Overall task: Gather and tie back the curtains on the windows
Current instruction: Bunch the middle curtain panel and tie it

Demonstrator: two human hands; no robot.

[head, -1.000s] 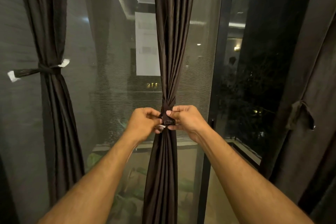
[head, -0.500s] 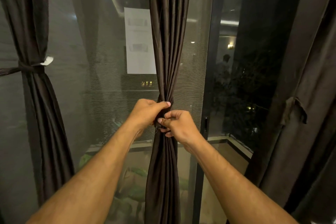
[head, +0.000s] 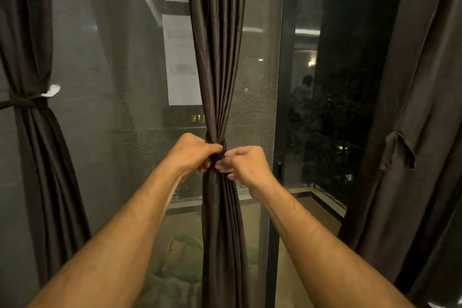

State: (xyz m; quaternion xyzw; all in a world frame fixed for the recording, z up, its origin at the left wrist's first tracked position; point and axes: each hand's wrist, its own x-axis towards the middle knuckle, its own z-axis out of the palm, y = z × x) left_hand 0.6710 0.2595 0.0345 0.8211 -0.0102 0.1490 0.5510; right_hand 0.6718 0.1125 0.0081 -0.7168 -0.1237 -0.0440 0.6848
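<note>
Dark window glass fills the background, split right of centre by a black frame post. Against it, both sets of fingers are curled tight at the pinched waist of the middle curtain: the left hand grips the tie band from the left, and the right hand pinches it from the right, knuckles nearly touching. How the band's ends lie is hidden between the fingers, so whether it is fastened cannot be told.

By the look of it the task is well under way. This curtain is already gathered into a narrow bundle, and fastening seems the step in hand. Near the window's left edge, the left curtain is cinched by its own tie and appears done. At the right edge, the right curtain hangs loose, its tie loop dangling unused; that one is likely left.

Nothing stands between the hands and the fabric. Reflections in the glass, among them a pale rectangle, obstruct nothing.
</note>
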